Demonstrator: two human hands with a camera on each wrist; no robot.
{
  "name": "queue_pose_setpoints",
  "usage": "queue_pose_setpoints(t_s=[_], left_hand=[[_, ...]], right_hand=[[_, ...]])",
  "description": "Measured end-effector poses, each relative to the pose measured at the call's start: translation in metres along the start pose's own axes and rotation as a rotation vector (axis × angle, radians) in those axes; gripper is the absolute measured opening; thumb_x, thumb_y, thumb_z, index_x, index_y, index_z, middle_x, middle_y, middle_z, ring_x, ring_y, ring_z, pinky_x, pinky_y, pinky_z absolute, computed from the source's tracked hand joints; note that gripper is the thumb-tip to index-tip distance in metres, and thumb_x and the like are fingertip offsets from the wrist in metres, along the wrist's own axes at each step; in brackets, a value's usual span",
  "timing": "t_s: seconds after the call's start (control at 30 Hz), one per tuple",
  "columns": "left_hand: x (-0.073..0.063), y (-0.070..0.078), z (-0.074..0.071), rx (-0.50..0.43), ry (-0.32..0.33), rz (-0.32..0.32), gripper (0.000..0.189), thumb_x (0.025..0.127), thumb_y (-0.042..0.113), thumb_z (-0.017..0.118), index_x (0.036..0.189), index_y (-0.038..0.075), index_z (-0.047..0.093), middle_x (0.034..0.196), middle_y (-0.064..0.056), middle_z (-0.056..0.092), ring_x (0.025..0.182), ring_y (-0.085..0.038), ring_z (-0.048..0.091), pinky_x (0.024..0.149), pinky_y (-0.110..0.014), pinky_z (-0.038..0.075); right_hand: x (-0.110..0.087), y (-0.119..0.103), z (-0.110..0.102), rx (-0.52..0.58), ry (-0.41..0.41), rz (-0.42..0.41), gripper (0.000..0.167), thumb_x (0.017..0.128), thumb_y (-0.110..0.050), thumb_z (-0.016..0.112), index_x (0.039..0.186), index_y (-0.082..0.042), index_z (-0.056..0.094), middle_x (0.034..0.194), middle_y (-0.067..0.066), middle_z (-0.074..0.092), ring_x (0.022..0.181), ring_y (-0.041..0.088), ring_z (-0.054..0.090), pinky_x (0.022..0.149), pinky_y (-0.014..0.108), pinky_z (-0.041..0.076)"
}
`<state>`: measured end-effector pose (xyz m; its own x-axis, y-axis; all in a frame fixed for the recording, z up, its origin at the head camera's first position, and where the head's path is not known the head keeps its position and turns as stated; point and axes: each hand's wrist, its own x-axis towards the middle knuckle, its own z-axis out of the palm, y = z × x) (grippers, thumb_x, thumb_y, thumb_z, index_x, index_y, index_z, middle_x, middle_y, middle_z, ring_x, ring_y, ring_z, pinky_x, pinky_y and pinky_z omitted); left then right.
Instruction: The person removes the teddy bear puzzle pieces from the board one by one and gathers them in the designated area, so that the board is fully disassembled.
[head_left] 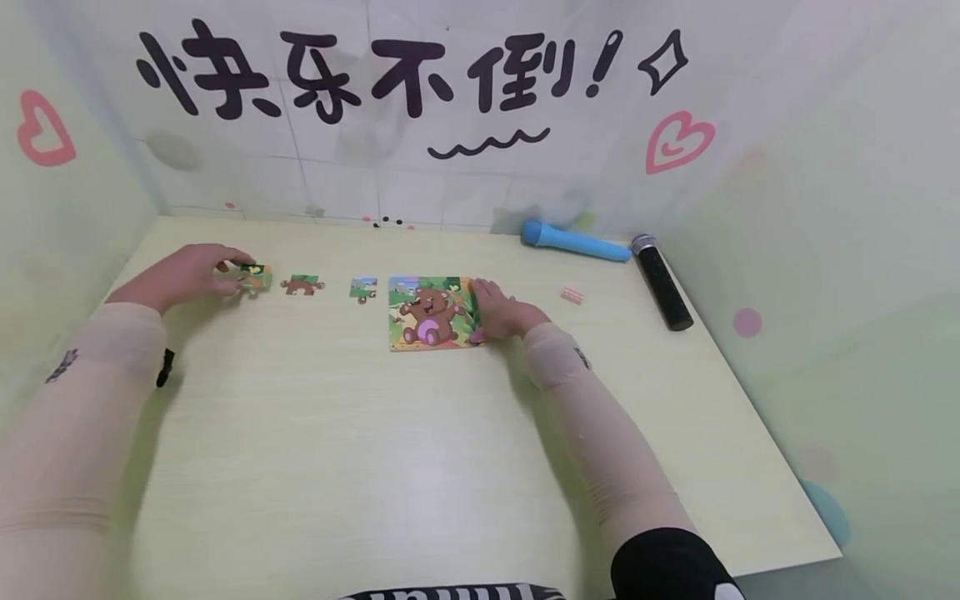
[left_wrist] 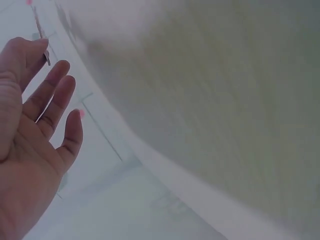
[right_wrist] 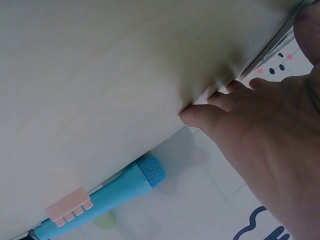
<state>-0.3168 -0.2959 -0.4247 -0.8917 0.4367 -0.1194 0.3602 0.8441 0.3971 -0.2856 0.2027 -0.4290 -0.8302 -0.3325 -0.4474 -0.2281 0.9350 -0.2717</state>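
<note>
My left hand (head_left: 197,271) pinches a small jigsaw piece (head_left: 258,277) at the far left of the table. In the left wrist view the piece's thin edge (left_wrist: 47,58) shows at the thumb tip, and the other fingers of the left hand (left_wrist: 37,125) are loosely bent. To the right lie a brown and green jigsaw piece (head_left: 303,285) and a blue and green one (head_left: 363,288). Beside them is a square bear puzzle (head_left: 431,315). My right hand (head_left: 501,312) rests along its right edge, fingers fairly straight and thumb near the lower corner.
A small pink comb-shaped block (head_left: 572,295) lies right of the right hand. Behind it, a blue microphone (head_left: 576,242) lies near the back wall, and a black microphone (head_left: 663,283) lies near the table's right edge. Printed walls (head_left: 465,183) stand behind and at both sides.
</note>
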Motion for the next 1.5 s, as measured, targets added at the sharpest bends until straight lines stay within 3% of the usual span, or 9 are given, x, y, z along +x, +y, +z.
queue_pose_setpoints(t_s=[0.2, 0.37, 0.57, 0.83, 1.03, 1.5], left_hand=[[-0.007, -0.013, 0.0, -0.018, -0.011, -0.016, 0.051, 0.089, 0.01, 0.072, 0.136, -0.002, 0.058, 0.127, -0.032, 0.057, 0.112, -0.045, 0.054, 0.093, -0.059, 0.043], [-0.01, -0.018, 0.002, -0.008, -0.013, -0.01, 0.047, 0.088, 0.007, 0.071, 0.133, -0.002, 0.061, 0.12, -0.025, 0.059, 0.1, -0.036, 0.053, 0.085, -0.051, 0.044], [-0.011, -0.022, 0.002, -0.011, -0.026, -0.012, 0.053, 0.088, 0.004, 0.069, 0.139, -0.004, 0.055, 0.132, -0.032, 0.053, 0.111, -0.046, 0.056, 0.092, -0.059, 0.045], [-0.007, -0.02, 0.0, -0.015, -0.033, -0.023, 0.051, 0.094, 0.009, 0.064, 0.14, -0.007, 0.051, 0.129, -0.034, 0.054, 0.115, -0.047, 0.053, 0.094, -0.061, 0.043], [-0.005, -0.002, -0.005, -0.017, -0.033, -0.027, 0.047, 0.102, 0.018, 0.056, 0.143, -0.004, 0.049, 0.14, -0.034, 0.046, 0.122, -0.051, 0.049, 0.097, -0.065, 0.041], [0.008, 0.076, -0.002, 0.023, 0.024, 0.141, 0.04, 0.099, 0.009, 0.06, 0.137, -0.004, 0.056, 0.139, -0.03, 0.051, 0.125, -0.048, 0.049, 0.104, -0.062, 0.038]], right_hand=[[-0.001, -0.002, 0.001, -0.008, -0.005, 0.011, 0.102, 0.095, -0.033, 0.072, 0.163, -0.008, 0.0, 0.17, 0.015, -0.001, 0.156, 0.031, -0.002, 0.121, 0.056, 0.012], [-0.001, -0.005, 0.001, -0.014, -0.003, 0.004, 0.102, 0.094, -0.033, 0.072, 0.163, -0.008, 0.0, 0.169, 0.015, 0.0, 0.155, 0.031, -0.001, 0.121, 0.056, 0.013], [-0.002, -0.006, 0.001, -0.022, -0.002, 0.009, 0.103, 0.094, -0.033, 0.072, 0.163, -0.008, 0.0, 0.169, 0.015, 0.0, 0.156, 0.031, -0.001, 0.121, 0.055, 0.014], [-0.003, -0.005, 0.0, -0.011, -0.005, 0.003, 0.104, 0.093, -0.032, 0.074, 0.163, -0.008, 0.0, 0.169, 0.015, -0.001, 0.155, 0.032, -0.002, 0.121, 0.056, 0.013], [-0.004, -0.003, 0.0, -0.048, -0.019, -0.011, 0.105, 0.093, -0.034, 0.073, 0.163, -0.008, -0.001, 0.169, 0.015, -0.003, 0.155, 0.033, -0.003, 0.121, 0.057, 0.013], [-0.001, -0.002, 0.001, -0.049, -0.032, -0.005, 0.099, 0.096, -0.036, 0.07, 0.164, -0.011, 0.002, 0.169, 0.013, -0.004, 0.155, 0.032, -0.005, 0.122, 0.056, 0.012]])
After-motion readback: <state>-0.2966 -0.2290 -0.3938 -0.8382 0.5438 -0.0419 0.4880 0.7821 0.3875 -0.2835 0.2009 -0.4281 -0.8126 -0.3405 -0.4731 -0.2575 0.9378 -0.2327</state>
